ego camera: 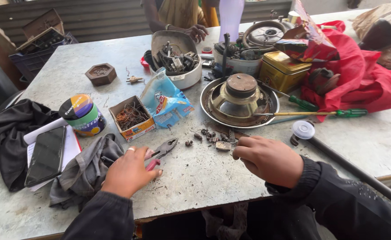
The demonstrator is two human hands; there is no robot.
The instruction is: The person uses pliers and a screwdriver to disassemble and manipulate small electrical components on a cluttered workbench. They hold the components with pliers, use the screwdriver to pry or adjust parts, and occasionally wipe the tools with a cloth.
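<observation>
Left hand [128,171] rests on the pliers [162,151], fingers curled over the red handles; pliers lie flat on the table [195,178], jaws pointing up-right. Right hand [266,160] loosely fisted, fingertips pinched by a small metal piece [223,146] beside dark scraps [206,134]; cannot tell if it grips it. Grey cloth [86,171] touches left hand. Phone [48,155] on papers further left. Speaker [239,100] in a round pan just beyond the scraps. Box of copper wire [132,118] near the pliers. Another person's hand [197,32] at the far edge.
</observation>
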